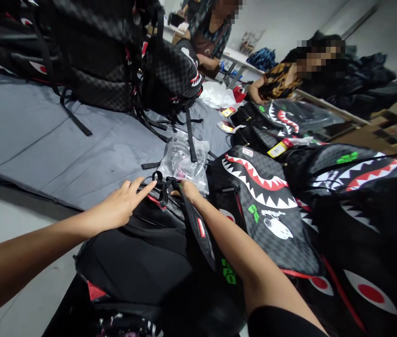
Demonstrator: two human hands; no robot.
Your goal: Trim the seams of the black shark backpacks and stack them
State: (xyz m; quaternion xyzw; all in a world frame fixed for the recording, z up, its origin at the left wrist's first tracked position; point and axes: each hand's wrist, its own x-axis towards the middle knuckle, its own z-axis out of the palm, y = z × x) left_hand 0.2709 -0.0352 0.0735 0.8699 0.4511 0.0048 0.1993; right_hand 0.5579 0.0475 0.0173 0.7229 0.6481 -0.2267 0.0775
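Observation:
A black backpack (138,267) lies in front of me with its padded back and shoulder straps facing up. My left hand (123,203) rests at its top edge, its fingers stretched toward a small black webbing loop (156,177). On the other side of the top handle area, my right hand (188,191) is at the upper end of a shoulder strap (200,229) with a red label. That strap and the webbing cover most of the right fingers, so their grip is hidden. Just beyond both hands sits a clear plastic bag (184,157) with something inside.
Checkered backpacks with shark-mouth prints (259,182) are piled at the right, some with tags. More black backpacks (96,61) stand at the back left on the grey cloth-covered table (37,126). Two people work across the table, beside a crumpled white plastic sheet (215,95).

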